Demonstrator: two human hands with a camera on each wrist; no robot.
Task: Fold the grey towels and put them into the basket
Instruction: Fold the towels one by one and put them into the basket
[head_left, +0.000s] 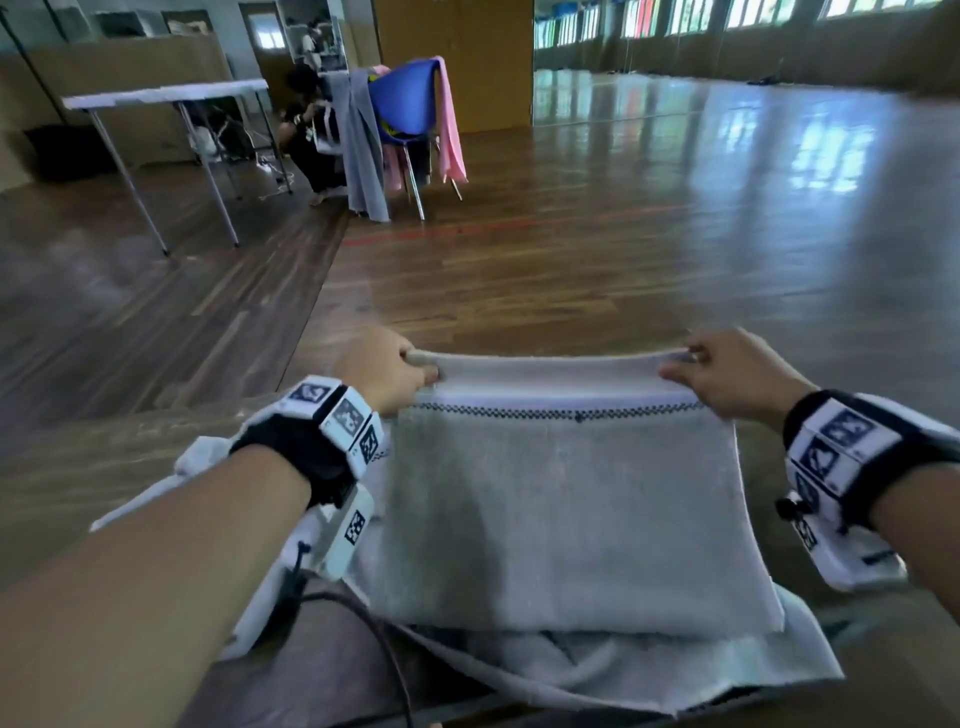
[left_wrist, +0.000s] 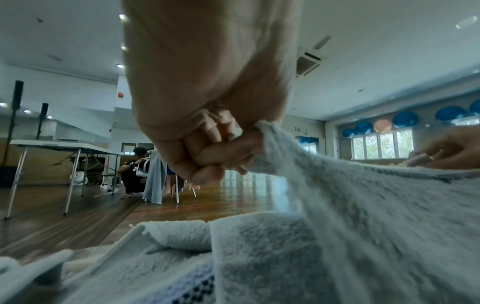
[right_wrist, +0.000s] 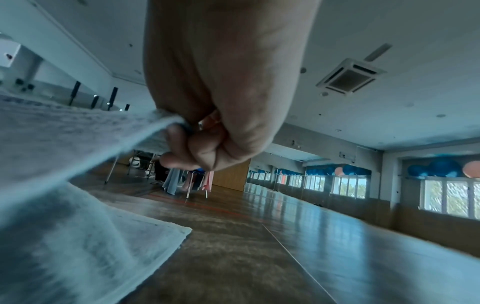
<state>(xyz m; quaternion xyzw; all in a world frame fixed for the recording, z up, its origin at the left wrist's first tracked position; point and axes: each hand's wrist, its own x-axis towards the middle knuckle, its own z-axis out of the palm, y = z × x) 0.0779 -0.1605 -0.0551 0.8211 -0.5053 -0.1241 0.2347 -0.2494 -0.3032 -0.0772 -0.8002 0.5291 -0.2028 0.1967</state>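
A grey towel (head_left: 571, 509) with a dark patterned band near its top hem is held up in front of me over a brown table (head_left: 857, 670). My left hand (head_left: 410, 369) pinches its upper left corner, my right hand (head_left: 691, 364) the upper right corner, and the hem is stretched taut between them. The lower part of the towel lies bunched on the table beneath. In the left wrist view the left hand (left_wrist: 221, 156) has its fingers curled round the towel (left_wrist: 363, 216) edge. The right wrist view shows the right hand (right_wrist: 189, 144) gripping the towel (right_wrist: 64, 154) corner. No basket is in view.
More grey towel (head_left: 675, 670) lies crumpled on the table below the held one. Across the wooden floor stands a blue chair (head_left: 405, 104) draped with grey and pink cloths, a white folding table (head_left: 166, 96) and a crouching person (head_left: 306, 130) beside it.
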